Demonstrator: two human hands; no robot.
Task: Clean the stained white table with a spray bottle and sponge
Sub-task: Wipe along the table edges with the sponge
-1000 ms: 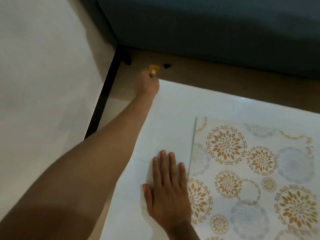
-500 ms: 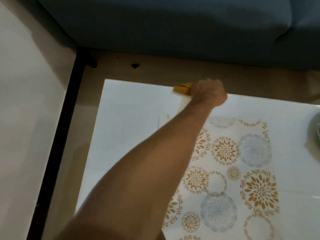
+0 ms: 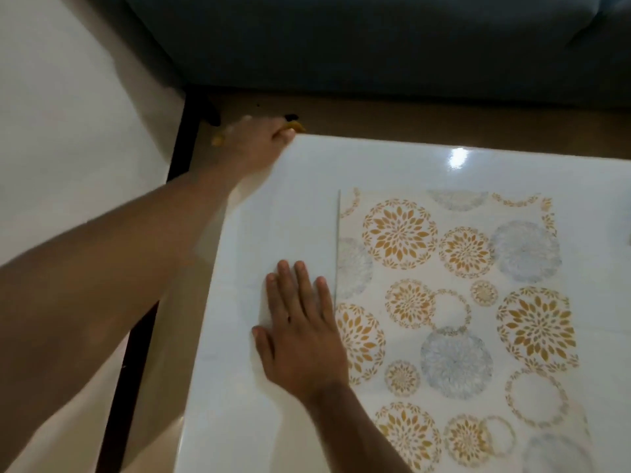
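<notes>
**Glossy white table before a dark sofa: two hands, one sponge**

Pale floor on the left, crossed by one black strip running from the sofa's foot toward the near edge. Dark blue-grey sofa across the top, with a band of brown floor between it and the table. One small black speck on that brown band, just beyond the table's far left corner.

One white table, shiny, with a single bright glare spot near its far edge. One patterned mat lying flat on its right part: gold leaf-rosettes, grey-blue rosettes and open rings, uncounted here since several are cut off by the frame.

Two bare arms, two hands. Left hand at the far left corner of the table, arm stretched long and diagonal from the lower left, blurred; fingers curled round one yellow sponge, of which only a yellow tip past the fingertips and a yellow smear at the wrist side show. Sponge right at the table's corner edge.

Right hand flat on the white surface, palm down, fingers straight and close together, pointing away, thumb out to the left; little-finger side just beside the mat's left edge, partly over it. Hands well apart.
</notes>
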